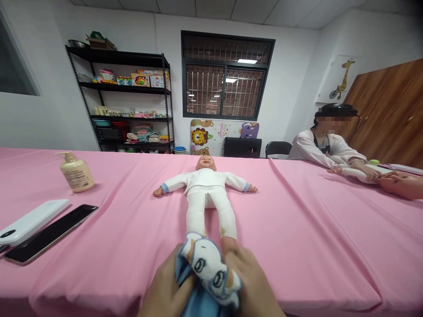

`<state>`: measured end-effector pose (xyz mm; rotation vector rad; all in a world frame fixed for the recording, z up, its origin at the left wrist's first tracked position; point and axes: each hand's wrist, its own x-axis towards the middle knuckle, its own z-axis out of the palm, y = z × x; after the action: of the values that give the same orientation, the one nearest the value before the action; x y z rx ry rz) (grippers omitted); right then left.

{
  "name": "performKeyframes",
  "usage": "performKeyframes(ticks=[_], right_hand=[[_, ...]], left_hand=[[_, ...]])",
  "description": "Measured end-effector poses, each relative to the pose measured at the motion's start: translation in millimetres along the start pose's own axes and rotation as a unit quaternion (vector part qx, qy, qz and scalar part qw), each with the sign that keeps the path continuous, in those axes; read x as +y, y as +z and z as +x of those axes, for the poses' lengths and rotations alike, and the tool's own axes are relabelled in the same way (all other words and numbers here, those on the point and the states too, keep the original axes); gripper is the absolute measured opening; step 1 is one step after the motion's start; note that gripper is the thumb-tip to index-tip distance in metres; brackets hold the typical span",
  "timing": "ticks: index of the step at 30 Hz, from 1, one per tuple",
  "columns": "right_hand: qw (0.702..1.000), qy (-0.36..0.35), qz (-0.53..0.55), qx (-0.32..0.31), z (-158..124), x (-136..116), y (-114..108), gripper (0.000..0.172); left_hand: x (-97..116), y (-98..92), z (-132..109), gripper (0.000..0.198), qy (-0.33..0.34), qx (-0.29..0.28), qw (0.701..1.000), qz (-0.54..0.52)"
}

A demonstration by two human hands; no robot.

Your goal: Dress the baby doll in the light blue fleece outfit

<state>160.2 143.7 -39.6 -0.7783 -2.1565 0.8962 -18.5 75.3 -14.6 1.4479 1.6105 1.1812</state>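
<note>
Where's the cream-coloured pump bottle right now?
In the head view, the pump bottle stands on the pink tablecloth at left, beyond the black smartphone and left of the baby doll.

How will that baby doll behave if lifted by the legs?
The baby doll probably feels light: its white suit looks soft and padded. Its splayed arms may flop, and its hard-looking vinyl head may swing down first.

Bunched cartoon washcloth [211, 268], baby doll [205, 187] face-up, white pajamas
</note>
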Motion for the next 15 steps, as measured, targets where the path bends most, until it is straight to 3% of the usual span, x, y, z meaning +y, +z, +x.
performKeyframes(ticks=[3,6,11,15], right_hand=[[0.974,-0.103,-0.202,0.025,33,7,1,0.018],[0.942,-0.174,-0.285,-0.027,56,9,-3,0.028],[0.928,-0.130,-0.303,-0.172,93,11,-18,0.030],[0.917,-0.104,-0.309,-0.229,128,16,-27,0.029]], left_hand=[[13,0.0,30,0.046,0.054,-0.027,0.994,0.092],[20,-5.0,56,0.039,0.064,-0.078,0.984,0.149],[27,-17.5,99,0.031,0.084,-0.166,0.958,0.218],[31,-27.5,132,0.037,0.136,-0.213,0.941,0.223]])
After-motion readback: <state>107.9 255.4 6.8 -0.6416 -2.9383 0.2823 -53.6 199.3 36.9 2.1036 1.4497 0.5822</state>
